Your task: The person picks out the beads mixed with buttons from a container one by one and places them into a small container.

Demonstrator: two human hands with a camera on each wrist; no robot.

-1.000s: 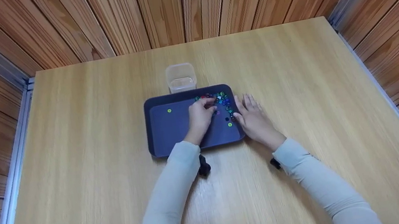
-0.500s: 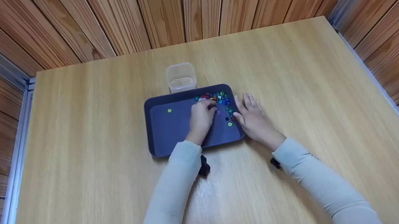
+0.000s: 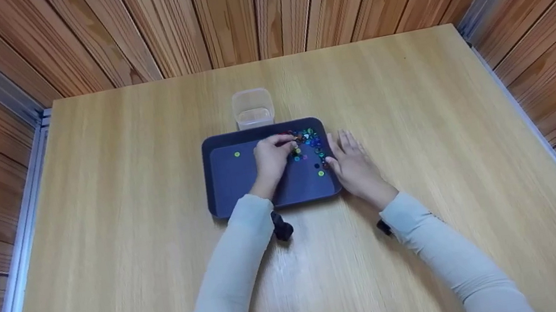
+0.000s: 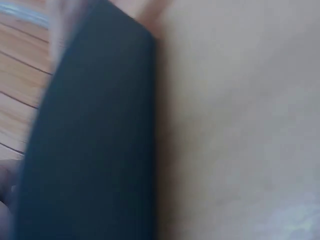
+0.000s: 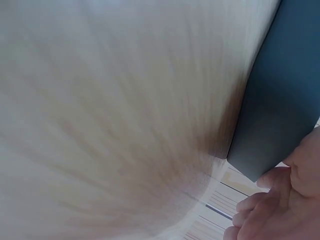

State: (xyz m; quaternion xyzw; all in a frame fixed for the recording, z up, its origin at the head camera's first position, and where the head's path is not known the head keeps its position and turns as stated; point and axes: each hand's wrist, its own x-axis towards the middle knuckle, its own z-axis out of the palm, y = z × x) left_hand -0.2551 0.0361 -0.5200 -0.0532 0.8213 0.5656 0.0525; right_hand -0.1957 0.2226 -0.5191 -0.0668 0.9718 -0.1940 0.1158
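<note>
A dark blue tray (image 3: 250,191) sits mid-table, with many small, shiny, coloured pieces (image 3: 315,141) bunched in its far right corner. Over the tray is my left hand (image 3: 270,163), thumb and forefinger close together beside yellow pieces (image 3: 298,150); whether they pinch one is too small to tell. One yellow disc (image 3: 237,154) lies alone towards the tray's left, another yellow disc (image 3: 321,173) near its right wall. My right hand (image 3: 358,169) rests against the tray's right side, fingers straight and thumb at the rim. The right wrist view shows that hand (image 5: 280,205) beside the tray wall (image 5: 282,85).
Right behind the tray stands a clear plastic container (image 3: 252,105). Wood-panelled walls (image 3: 226,12) and metal rails (image 3: 26,237) border the light wooden table (image 3: 111,206). The tray's outer wall (image 4: 100,125) fills much of the left wrist view.
My left hand dipped over the pieces, then moved slightly left, uncovering yellow and teal pieces near its fingertips. My right hand and the tray have stayed put.
</note>
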